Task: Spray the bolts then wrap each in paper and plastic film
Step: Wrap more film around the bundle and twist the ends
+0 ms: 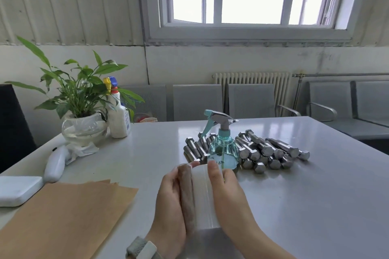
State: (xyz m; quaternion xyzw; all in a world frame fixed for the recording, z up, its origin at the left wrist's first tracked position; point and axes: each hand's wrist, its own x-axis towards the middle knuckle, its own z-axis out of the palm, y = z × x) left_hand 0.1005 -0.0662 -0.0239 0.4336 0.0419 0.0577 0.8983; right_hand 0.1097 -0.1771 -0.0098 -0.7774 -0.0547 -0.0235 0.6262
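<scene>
Both grip at once: my left hand (168, 200) holds the brown paper-wrapped bolt (186, 195) and my right hand (227, 193) the white roll of plastic film (203, 195) low over the grey counter (294, 206), where slack film could bunch, I judge.

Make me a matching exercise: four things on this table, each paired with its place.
Things:
1. teal spray bottle
2. brown paper sheets
3. pile of bolts
4. roll of plastic film

Places:
A. flat at the near left of the table
B. between the left hand and right hand
C. spread behind and to the right of the bottle
D. upright just beyond the hands

Pairs: 1-D, 2-A, 3-C, 4-B
</scene>
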